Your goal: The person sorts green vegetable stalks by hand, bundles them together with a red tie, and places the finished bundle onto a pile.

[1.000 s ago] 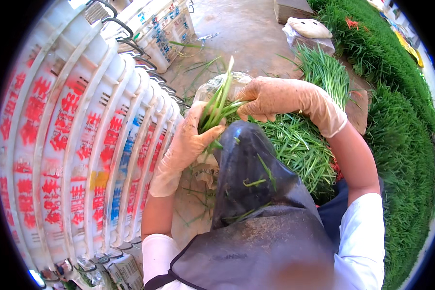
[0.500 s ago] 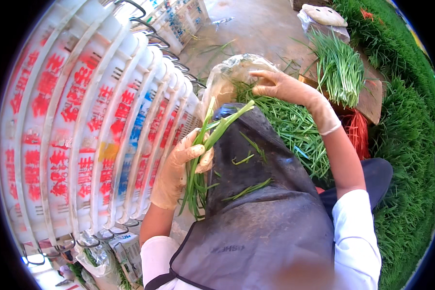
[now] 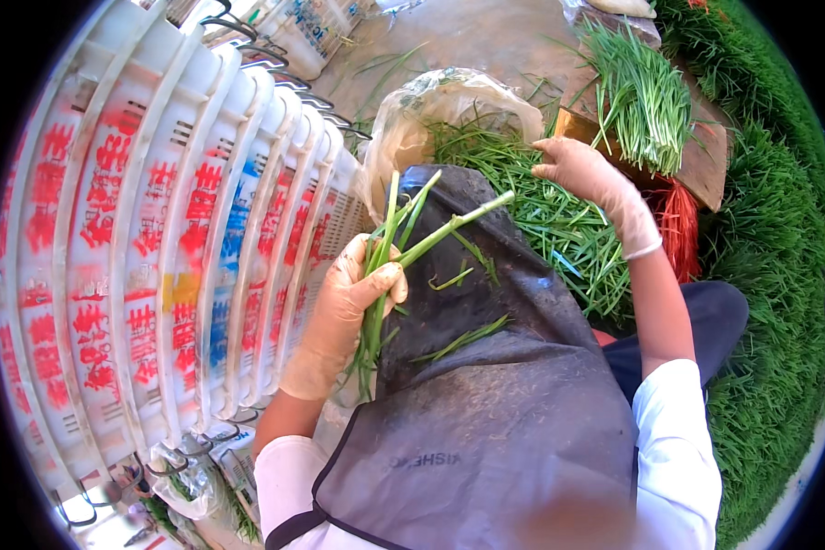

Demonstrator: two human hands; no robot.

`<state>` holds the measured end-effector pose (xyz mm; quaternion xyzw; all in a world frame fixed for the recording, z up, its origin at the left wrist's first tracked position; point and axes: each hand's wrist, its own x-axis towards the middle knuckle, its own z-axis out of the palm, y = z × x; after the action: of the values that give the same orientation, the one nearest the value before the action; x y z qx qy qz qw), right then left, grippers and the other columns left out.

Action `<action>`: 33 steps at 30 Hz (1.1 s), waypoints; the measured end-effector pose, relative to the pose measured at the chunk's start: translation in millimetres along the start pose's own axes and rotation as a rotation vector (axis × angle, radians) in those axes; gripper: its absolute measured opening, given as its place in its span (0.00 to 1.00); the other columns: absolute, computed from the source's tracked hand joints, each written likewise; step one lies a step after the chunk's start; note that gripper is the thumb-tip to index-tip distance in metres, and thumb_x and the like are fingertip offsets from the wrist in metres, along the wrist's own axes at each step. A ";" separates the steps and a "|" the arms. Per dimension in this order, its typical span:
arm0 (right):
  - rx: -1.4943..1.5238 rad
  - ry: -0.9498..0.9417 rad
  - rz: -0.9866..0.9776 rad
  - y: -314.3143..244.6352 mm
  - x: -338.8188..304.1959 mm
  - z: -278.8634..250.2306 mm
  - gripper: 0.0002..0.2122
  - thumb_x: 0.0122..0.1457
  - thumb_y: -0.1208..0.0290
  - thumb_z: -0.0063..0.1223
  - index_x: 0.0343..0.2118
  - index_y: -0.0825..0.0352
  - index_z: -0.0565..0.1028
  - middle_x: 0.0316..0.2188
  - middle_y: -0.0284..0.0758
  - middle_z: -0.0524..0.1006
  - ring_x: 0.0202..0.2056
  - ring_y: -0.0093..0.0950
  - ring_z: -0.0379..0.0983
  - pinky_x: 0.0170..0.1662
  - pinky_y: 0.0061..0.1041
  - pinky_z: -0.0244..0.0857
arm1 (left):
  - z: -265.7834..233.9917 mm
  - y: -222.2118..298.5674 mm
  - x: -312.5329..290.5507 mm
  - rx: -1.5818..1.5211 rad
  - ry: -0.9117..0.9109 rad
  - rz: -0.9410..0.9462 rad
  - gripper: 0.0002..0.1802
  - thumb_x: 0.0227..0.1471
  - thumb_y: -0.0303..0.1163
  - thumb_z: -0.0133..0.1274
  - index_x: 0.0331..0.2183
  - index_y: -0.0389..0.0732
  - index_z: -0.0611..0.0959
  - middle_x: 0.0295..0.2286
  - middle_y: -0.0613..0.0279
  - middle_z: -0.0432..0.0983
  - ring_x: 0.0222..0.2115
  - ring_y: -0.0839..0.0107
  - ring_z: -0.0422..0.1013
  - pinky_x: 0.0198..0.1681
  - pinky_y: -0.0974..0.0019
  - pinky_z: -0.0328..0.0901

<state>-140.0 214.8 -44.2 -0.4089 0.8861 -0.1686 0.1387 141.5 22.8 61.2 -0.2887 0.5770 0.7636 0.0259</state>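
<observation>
My left hand, in a thin pale glove, is closed around a few green chive stalks. Their pale cut ends point up and to the right, and the leaves hang below the fist. My right hand, gloved too, is over a heap of loose chive leaves, near the rim of a clear plastic bag. Its thumb and forefinger are apart, with nothing visible between them; the other fingers are partly hidden. Loose leaf bits lie on the dark apron over my lap.
White plastic crates with red markings stand close on my left. A sheaf of chives lies on a wooden board at the far right, with red ties hanging beneath. A long bank of chives lines the right side.
My right hand has moved right and slightly down, away from the bag's middle. The stalks in my left hand have fanned out a little. The whole view has shifted slightly.
</observation>
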 end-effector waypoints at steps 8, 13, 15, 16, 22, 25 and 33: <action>0.164 0.255 -0.666 -111.0 -24.8 -32.4 0.12 0.46 0.65 0.64 0.35 0.61 0.78 0.35 0.31 0.76 0.44 0.32 0.70 0.52 0.33 0.59 | -3.4 -18.0 12.3 0.144 0.057 0.122 0.10 0.55 0.31 0.54 0.37 0.41 0.71 0.24 0.67 0.73 0.24 0.84 0.65 0.27 0.79 0.59; 0.349 0.253 -0.667 -92.3 -17.7 -31.6 0.07 0.50 0.66 0.60 0.31 0.60 0.77 0.34 0.31 0.75 0.42 0.34 0.70 0.50 0.36 0.59 | 5.3 -15.7 15.7 0.139 0.066 0.149 0.11 0.54 0.31 0.55 0.36 0.41 0.71 0.25 0.68 0.73 0.25 0.84 0.65 0.27 0.79 0.58; 0.192 0.390 -0.622 -104.5 -24.2 -28.8 0.10 0.50 0.64 0.61 0.34 0.59 0.77 0.37 0.32 0.74 0.44 0.35 0.69 0.52 0.37 0.58 | 5.7 -16.4 14.3 0.259 0.082 0.206 0.11 0.53 0.31 0.56 0.36 0.40 0.71 0.25 0.68 0.72 0.25 0.84 0.65 0.28 0.79 0.59; 0.171 0.402 -0.617 -116.5 -26.2 -27.1 0.10 0.50 0.64 0.61 0.35 0.59 0.77 0.37 0.32 0.74 0.44 0.35 0.69 0.52 0.37 0.58 | 5.0 -17.1 13.8 0.317 0.087 0.235 0.11 0.53 0.31 0.56 0.36 0.40 0.71 0.26 0.69 0.72 0.26 0.84 0.65 0.29 0.78 0.60; 0.543 0.429 -0.528 -135.4 -13.9 1.5 0.07 0.51 0.65 0.60 0.26 0.62 0.78 0.26 0.29 0.75 0.34 0.27 0.71 0.44 0.27 0.63 | -2.6 -25.8 13.1 0.401 0.106 0.288 0.11 0.54 0.31 0.56 0.37 0.39 0.72 0.26 0.69 0.72 0.27 0.83 0.66 0.30 0.77 0.62; 0.823 0.451 -0.260 -113.4 -0.4 -44.5 0.11 0.60 0.65 0.49 0.27 0.66 0.78 0.26 0.28 0.76 0.32 0.18 0.70 0.36 0.21 0.63 | -19.8 -28.7 5.1 0.248 0.089 0.248 0.12 0.54 0.31 0.56 0.38 0.40 0.71 0.26 0.67 0.73 0.26 0.83 0.66 0.29 0.78 0.61; 0.725 -0.219 -0.138 -89.4 33.9 12.9 0.16 0.58 0.60 0.54 0.41 0.69 0.78 0.36 0.35 0.79 0.41 0.22 0.72 0.48 0.23 0.64 | -36.9 -44.0 -5.2 0.181 0.140 0.320 0.11 0.56 0.31 0.54 0.38 0.40 0.71 0.25 0.66 0.74 0.23 0.83 0.65 0.27 0.80 0.59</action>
<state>-95.7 131.8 -22.7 -0.4074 0.7194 -0.4352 0.3566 177.4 5.9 19.3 -0.2423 0.6824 0.6808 -0.1100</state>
